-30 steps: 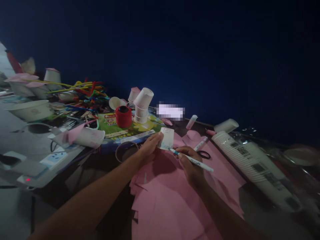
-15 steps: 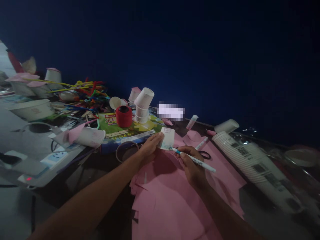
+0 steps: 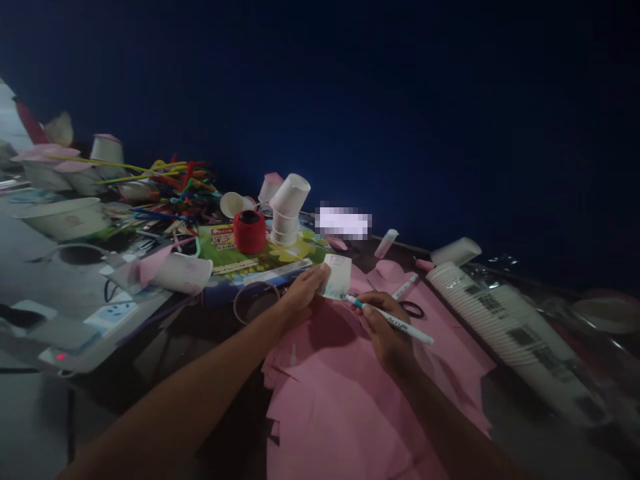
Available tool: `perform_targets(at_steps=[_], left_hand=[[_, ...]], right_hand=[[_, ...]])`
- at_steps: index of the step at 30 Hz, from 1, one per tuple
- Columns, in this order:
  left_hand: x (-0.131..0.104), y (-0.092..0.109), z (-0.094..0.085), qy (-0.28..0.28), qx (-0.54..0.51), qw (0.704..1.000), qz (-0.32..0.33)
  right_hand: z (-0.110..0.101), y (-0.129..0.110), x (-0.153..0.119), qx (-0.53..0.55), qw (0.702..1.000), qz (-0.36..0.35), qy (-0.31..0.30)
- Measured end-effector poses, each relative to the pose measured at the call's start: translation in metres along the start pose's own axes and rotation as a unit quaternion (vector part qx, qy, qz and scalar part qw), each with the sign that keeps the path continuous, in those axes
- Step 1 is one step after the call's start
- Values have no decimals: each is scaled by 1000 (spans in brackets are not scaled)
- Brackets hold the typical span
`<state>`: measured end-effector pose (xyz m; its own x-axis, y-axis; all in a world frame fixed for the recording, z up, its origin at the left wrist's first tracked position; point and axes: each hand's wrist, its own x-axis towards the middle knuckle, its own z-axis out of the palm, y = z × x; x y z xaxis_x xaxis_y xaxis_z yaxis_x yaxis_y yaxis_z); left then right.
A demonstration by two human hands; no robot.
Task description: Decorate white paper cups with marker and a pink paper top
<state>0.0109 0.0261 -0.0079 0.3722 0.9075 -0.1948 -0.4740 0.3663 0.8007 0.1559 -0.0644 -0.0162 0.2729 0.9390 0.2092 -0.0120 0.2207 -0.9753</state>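
My left hand (image 3: 306,291) is closed on a white paper cup (image 3: 337,275), which lies tilted above the pink paper. Bluish-green marks show along the cup's lower part, and a small printed mark sits near its top. My right hand (image 3: 387,328) grips a white acrylic marker (image 3: 400,325) with a teal band, its tip at the cup's lower right edge. Beneath both hands spreads a stack of pink paper sheets (image 3: 335,420). Scissors (image 3: 413,309) lie just beyond my right hand, partly hidden, beside another marker (image 3: 405,285).
On the right lies a long sleeve of stacked paper cups (image 3: 500,327). A red spool (image 3: 249,232) and stacked cups (image 3: 286,227) stand on a green packet (image 3: 215,247). Pipe cleaners (image 3: 185,177) are heaped at back left, with a power strip (image 3: 95,333) nearer me.
Both hands stay on the cup and marker, the tip still at the cup's lower edge. The whole view has shifted very slightly.
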Motion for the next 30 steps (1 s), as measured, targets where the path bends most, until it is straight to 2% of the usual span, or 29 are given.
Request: perform_targets(at_steps=[6,13,30], left_hand=[[-2,0,2,-6,-8,1000,12],[0,-1,1,-19,-7,1000,3],[2,0,1,-18,13,1000,14]], right_hand=[[1,-2,0,-4,1000,4,2],[1,1,2,79,996,39,24],[0,2,1,36,999,18,0]])
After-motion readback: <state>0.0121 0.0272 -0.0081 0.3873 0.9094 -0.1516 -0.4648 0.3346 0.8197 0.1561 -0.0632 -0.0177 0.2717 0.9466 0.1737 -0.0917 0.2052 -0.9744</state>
